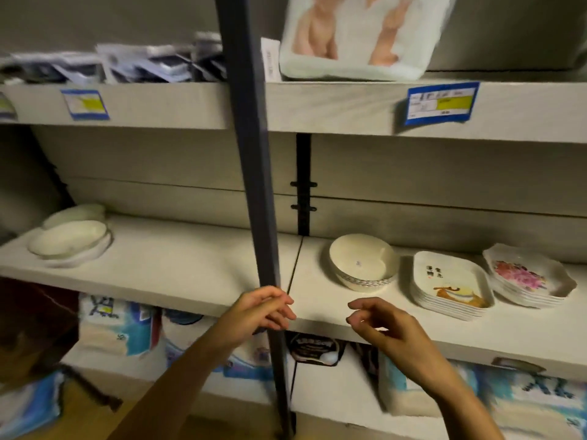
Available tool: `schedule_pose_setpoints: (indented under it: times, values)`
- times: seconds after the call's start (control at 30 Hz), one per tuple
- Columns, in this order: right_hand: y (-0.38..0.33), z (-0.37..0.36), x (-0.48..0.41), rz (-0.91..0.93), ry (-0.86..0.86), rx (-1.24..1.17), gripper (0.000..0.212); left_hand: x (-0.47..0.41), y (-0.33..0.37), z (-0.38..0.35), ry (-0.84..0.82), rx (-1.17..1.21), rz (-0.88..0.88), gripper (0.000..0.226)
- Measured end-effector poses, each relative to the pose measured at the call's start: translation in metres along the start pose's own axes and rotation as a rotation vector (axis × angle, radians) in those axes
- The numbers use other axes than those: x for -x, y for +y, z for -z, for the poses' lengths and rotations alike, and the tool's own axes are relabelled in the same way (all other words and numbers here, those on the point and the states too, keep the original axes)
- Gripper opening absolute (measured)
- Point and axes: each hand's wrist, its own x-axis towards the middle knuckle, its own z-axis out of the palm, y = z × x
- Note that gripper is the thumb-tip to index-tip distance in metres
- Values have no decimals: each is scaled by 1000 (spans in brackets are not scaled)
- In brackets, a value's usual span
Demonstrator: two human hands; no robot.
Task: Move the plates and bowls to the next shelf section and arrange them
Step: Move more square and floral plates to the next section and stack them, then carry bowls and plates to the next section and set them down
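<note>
Shelving: I'm looking at a pale middle shelf (178,274) in a dim storeroom. A dark upright post (254,185) and a seam in the board split it into two sections.
Right section: a stack of bowls (362,262) sits nearest the post, then rectangular plates (451,284), then flowered plates (527,274), all close in a row.
Left section: white oval dishes (68,239) lie at the far end, well apart from the post.
Left hand (257,309): fingers loosely curled together, holding nothing, in front of the post; I cannot tell whether it touches.
Right hand (387,325): fingers loosely curled, thumb near forefinger, holding nothing, at the shelf's front edge before the bowls.
Why stacked: I judge each kind is nested so that a pile lifts as one.
Edges: any carry must come out past the front lip and round the post; the upper shelf (317,106) caps the lift.
Open room: bare board between the post and the oval dishes.
</note>
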Motion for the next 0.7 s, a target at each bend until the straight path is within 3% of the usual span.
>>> schedule_pose_setpoints:
  times: [0.17,0.37,0.47,0.7]
  values:
    - [-41,-72,-26,25,28,-54,19,10,0,91,-10,-37,-6,22]
    - [-82,-127,-53,63,-54,-77,20,14,3,156,27,-62,-21,22]
    - [-91,-155,-70,83,-121,-79,27,15,-8,185,88,-34,-23,21]
    - [-101,-224,-117,3,-122,23,17,15,-38,291,212,-43,59,21]
